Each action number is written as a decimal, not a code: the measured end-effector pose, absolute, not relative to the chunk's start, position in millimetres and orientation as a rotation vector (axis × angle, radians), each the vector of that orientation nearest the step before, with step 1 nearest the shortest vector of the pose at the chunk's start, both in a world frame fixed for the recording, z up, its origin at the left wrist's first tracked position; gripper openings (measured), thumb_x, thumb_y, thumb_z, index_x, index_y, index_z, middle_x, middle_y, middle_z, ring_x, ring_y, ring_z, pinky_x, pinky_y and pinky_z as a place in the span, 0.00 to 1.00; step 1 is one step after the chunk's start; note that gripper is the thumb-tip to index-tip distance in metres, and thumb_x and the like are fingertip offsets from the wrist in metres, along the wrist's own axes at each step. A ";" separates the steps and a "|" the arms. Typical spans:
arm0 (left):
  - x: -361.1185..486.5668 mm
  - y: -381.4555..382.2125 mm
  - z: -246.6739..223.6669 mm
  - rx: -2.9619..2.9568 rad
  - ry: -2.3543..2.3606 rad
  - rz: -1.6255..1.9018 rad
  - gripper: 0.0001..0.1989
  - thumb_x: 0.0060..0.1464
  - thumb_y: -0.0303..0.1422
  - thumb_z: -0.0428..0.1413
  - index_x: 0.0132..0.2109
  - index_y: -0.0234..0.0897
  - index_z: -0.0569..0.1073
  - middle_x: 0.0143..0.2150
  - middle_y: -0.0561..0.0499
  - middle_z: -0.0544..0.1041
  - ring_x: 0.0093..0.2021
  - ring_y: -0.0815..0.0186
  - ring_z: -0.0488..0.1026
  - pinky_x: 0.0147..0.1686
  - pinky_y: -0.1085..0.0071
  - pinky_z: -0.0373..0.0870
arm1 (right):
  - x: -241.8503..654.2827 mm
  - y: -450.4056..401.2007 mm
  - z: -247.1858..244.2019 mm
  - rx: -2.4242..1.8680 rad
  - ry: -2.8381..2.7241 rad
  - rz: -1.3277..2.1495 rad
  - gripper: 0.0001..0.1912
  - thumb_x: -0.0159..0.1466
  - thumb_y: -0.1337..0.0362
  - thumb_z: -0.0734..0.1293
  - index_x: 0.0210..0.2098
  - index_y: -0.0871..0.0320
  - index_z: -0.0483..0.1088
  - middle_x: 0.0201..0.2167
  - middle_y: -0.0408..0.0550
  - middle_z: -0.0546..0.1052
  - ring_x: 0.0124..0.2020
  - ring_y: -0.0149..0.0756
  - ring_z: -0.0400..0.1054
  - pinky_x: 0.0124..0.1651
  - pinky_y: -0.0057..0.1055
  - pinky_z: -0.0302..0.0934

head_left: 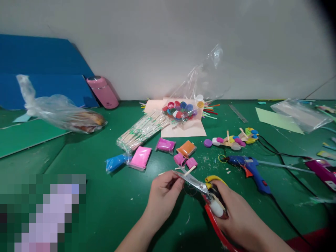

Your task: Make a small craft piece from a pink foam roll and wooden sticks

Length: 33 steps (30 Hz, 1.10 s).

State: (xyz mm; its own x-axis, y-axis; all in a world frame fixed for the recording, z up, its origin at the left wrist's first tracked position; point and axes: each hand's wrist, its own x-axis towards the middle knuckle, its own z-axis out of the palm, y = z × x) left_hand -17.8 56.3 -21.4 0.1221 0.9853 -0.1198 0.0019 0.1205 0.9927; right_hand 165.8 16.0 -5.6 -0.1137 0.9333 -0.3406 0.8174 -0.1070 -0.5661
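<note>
My left hand is closed, thumb and finger pinching a thin wooden stick near the middle of the view. In my right hand is a pair of scissors with one yellow and one red handle, spread apart. The metal blades reach left across the stick, beside my left fingertips. A white cap with a bit of wood shows between the scissor handles; whether my right hand touches it I cannot tell. Just beyond the blades lie a pink cap and pink pieces beside it.
A blue glue gun with a cable lies to the right, near a row of coloured caps and sticks. Packets of clay, wrapped chopsticks and a bag of bottle caps lie ahead. A pink tumbler leans at back left.
</note>
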 end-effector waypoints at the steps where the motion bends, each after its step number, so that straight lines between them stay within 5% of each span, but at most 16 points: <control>1: -18.7 56.2 -22.1 1.148 1.152 1.024 0.06 0.46 0.30 0.55 0.26 0.32 0.72 0.21 0.54 0.68 0.23 0.71 0.62 0.23 0.77 0.59 | 165.3 16.6 -4.7 -1.971 -1.967 1.033 0.15 0.51 0.66 0.61 0.39 0.54 0.58 0.32 0.45 0.71 0.31 0.37 0.65 0.30 0.29 0.56; 11: -21.9 59.6 -24.0 0.979 1.044 0.909 0.08 0.45 0.34 0.57 0.26 0.32 0.72 0.17 0.56 0.66 0.19 0.74 0.58 0.19 0.78 0.53 | 171.2 15.0 -7.9 -1.928 -2.037 1.083 0.06 0.53 0.67 0.61 0.29 0.53 0.57 0.22 0.39 0.68 0.21 0.31 0.59 0.22 0.25 0.49; 16: -16.4 57.4 -22.3 1.112 1.168 1.048 0.07 0.43 0.32 0.56 0.24 0.33 0.71 0.20 0.54 0.69 0.22 0.72 0.61 0.22 0.77 0.58 | 168.9 17.0 -7.7 -1.963 -1.993 1.080 0.08 0.53 0.68 0.60 0.33 0.53 0.58 0.24 0.40 0.69 0.22 0.32 0.61 0.23 0.26 0.49; 25: -21.9 59.7 -27.5 0.882 0.939 0.850 0.10 0.45 0.35 0.57 0.25 0.32 0.69 0.16 0.56 0.65 0.16 0.77 0.54 0.16 0.79 0.48 | 173.9 16.2 -8.2 -1.901 -2.026 1.140 0.07 0.52 0.69 0.60 0.29 0.53 0.56 0.22 0.38 0.67 0.22 0.31 0.59 0.22 0.25 0.48; 33: -17.9 56.6 -23.5 1.067 1.083 0.943 0.09 0.45 0.35 0.56 0.24 0.32 0.70 0.17 0.55 0.65 0.19 0.74 0.59 0.19 0.78 0.54 | 171.6 14.1 -8.0 -1.887 -1.998 1.107 0.07 0.53 0.69 0.59 0.31 0.53 0.57 0.24 0.39 0.68 0.23 0.32 0.61 0.24 0.26 0.50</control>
State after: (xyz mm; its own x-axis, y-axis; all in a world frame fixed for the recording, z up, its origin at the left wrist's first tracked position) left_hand -17.9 56.6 -23.5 0.2168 0.9537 -0.2086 -0.0754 0.2294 0.9704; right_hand 171.6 14.1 -8.0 -0.1790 0.9188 -0.3519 0.7856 -0.0819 -0.6133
